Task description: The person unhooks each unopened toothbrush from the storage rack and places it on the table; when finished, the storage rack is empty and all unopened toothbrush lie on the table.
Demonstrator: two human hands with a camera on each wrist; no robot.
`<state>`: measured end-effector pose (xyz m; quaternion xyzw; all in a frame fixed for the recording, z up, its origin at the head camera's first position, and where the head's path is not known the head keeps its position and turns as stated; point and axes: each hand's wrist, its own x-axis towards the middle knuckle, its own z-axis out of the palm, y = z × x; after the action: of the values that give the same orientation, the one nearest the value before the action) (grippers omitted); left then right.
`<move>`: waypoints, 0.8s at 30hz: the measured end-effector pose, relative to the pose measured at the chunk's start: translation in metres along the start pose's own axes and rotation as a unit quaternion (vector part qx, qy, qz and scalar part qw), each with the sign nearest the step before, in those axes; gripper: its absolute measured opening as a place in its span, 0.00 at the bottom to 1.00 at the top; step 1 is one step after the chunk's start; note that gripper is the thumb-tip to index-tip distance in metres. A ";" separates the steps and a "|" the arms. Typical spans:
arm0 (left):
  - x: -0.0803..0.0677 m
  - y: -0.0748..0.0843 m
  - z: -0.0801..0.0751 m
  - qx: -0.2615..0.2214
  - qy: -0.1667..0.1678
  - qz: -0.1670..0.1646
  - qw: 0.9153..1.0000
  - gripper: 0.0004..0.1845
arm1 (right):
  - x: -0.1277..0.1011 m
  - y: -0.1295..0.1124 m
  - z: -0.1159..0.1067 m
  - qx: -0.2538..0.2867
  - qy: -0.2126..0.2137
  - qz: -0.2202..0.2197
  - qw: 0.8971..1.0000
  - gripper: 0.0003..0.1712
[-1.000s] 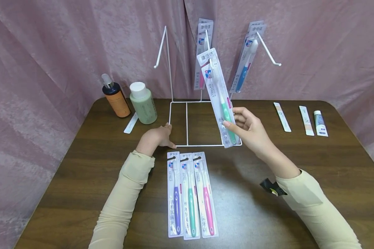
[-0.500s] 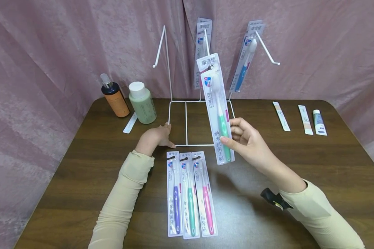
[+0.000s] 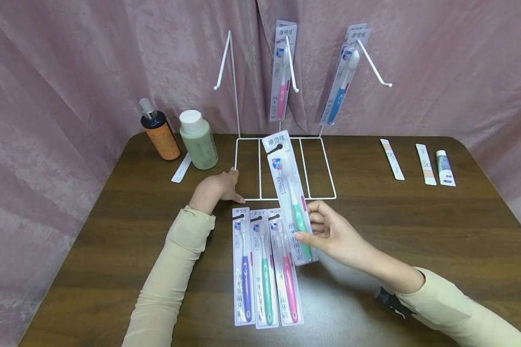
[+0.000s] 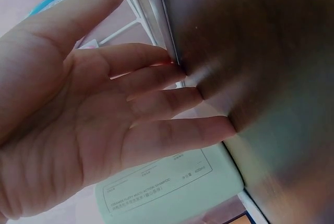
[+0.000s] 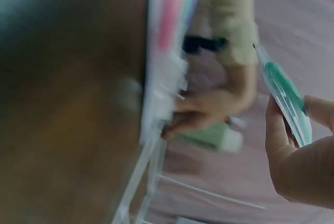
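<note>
My right hand point(image 3: 336, 236) pinches the lower part of a packaged green toothbrush point(image 3: 288, 193), thumb in front and fingers behind. The pack is tilted, and in the head view it overlaps the top of a packaged pink toothbrush point(image 3: 289, 284) on the table. Left of that lie a second green toothbrush pack point(image 3: 266, 284) and a purple one point(image 3: 245, 279), side by side. At the left front corner of the white wire rack point(image 3: 286, 198), my left hand point(image 3: 214, 190) rests with straight fingers touching the frame and the tabletop point(image 4: 271, 78).
Pink toothbrush packs point(image 3: 281, 96) hang on the rack's middle hook and blue ones point(image 3: 339, 96) on the right hook; the left hook point(image 3: 223, 62) is bare. A green bottle point(image 3: 199, 144) and an orange spray bottle point(image 3: 162, 137) stand left. A small tube point(image 3: 445, 168) lies right.
The green toothbrush pack has come off the middle hook; my right hand has brought it down and toward me. My left hand stays at the rack's corner.
</note>
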<state>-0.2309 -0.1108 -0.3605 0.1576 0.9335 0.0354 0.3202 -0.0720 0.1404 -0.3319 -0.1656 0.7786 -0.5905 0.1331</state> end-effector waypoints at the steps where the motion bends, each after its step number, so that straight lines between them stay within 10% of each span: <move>1: 0.000 0.000 0.000 0.000 -0.001 0.000 1.000 0.50 | -0.002 0.004 0.002 -0.001 -0.005 0.016 1.000 0.22; 24: 0.000 0.001 -0.001 0.002 -0.009 0.000 1.000 0.49 | -0.044 0.061 -0.004 0.091 -0.096 0.221 0.966 0.27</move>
<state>-0.2314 -0.1100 -0.3595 0.1585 0.9308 0.0322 0.3278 -0.0397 0.1767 -0.3888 -0.0326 0.7221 -0.5965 0.3490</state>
